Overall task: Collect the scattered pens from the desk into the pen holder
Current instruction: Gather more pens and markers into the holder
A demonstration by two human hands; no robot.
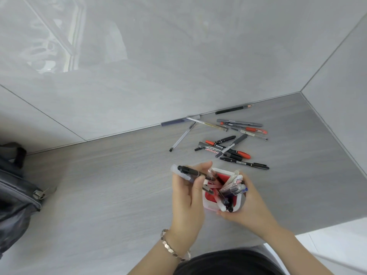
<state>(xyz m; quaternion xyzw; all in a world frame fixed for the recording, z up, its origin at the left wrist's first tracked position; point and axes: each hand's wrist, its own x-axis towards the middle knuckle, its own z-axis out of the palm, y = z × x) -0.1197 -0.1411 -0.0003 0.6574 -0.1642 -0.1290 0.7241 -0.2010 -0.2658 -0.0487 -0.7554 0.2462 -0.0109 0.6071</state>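
Observation:
A white pen holder with a red inside stands on the grey desk, several pens sticking out of it. My right hand wraps its right side. My left hand grips two pens, a black pen and a clear one, their tips over the holder's left rim. Beyond the holder lie several scattered pens: black markers, red-capped ones, a black pen nearest the holder, a clear pen, and a dark pencil against the wall.
A dark bag sits at the desk's left edge. Grey walls close the desk at the back and right. The desk's front edge runs just below my right wrist. A bracelet circles my left wrist.

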